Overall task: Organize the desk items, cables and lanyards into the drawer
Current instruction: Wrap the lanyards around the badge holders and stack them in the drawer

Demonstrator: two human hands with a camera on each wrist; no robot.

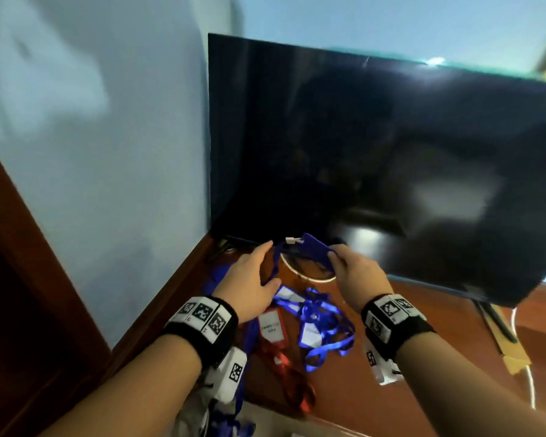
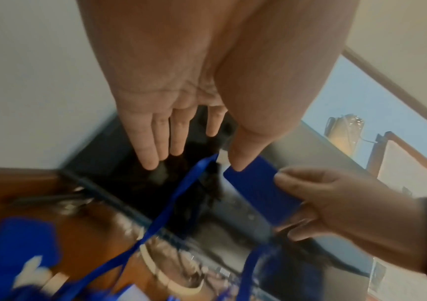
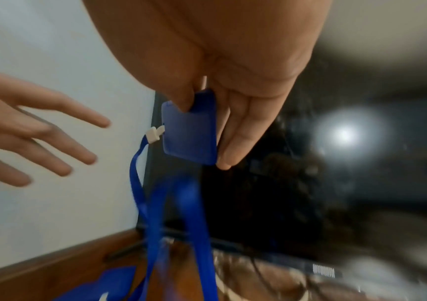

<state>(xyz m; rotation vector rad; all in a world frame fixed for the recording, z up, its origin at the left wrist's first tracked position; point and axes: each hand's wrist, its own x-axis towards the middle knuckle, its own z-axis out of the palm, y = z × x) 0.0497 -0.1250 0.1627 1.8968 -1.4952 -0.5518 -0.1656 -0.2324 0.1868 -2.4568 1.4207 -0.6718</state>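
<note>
My right hand [image 1: 344, 263] pinches a blue badge holder [image 1: 316, 247] between thumb and fingers, lifted above the desk in front of the monitor. In the right wrist view the thumb lies on the holder [image 3: 192, 134], and a white clip [image 3: 153, 135] joins it to a blue strap [image 3: 137, 183] that hangs down to the desk. My left hand [image 1: 259, 269] is beside it with its fingers [image 2: 156, 146] straight and spread. The strap [image 2: 173, 203] runs down between thumb and fingers; whether it touches them I cannot tell. A pile of blue lanyards [image 1: 322, 329] and a red lanyard [image 1: 275, 329] lies below.
A dark monitor [image 1: 360, 152] stands tilted at the back of the wooden desk [image 1: 344, 389], against a pale blue wall. A white ring [image 1: 300, 274] lies under the screen. A white cable [image 1: 531, 389] and a yellow strip [image 1: 514, 357] lie at the right.
</note>
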